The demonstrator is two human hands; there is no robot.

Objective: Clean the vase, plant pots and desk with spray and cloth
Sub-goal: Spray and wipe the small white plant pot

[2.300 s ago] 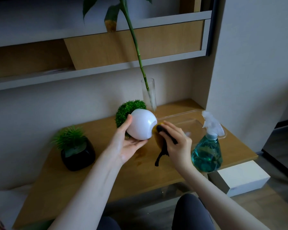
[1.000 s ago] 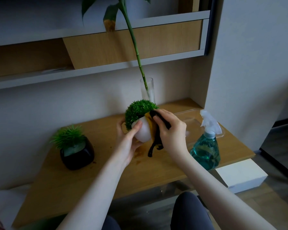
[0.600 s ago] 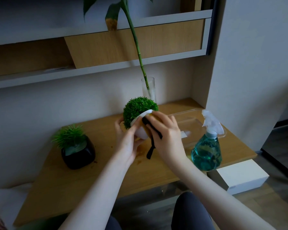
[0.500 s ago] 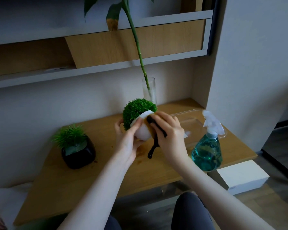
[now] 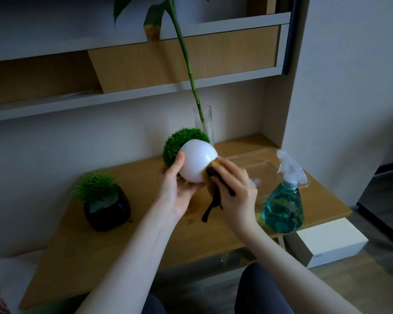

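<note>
My left hand [image 5: 175,189] grips a round white plant pot [image 5: 196,163] with a green ball plant [image 5: 179,143], tipped away so its white underside faces me, held above the wooden desk [image 5: 145,227]. My right hand [image 5: 235,192] holds a yellow cloth with a black strap [image 5: 211,191] and presses it against the pot's lower right side. A black pot with a spiky green plant [image 5: 106,206] sits on the desk at the left. The glass vase [image 5: 203,123] with a long green stem stands behind the white pot. A teal spray bottle [image 5: 283,200] stands at the right.
A clear plastic tray [image 5: 259,166] lies on the desk behind the spray bottle. A white box [image 5: 331,243] sits below the desk's right edge. Shelves [image 5: 123,96] run along the wall above. My knees show at the bottom.
The white pot was upright half a second ago; now my left hand has tipped it so its base faces me, and my right hand's cloth has slid down to the lower right side.
</note>
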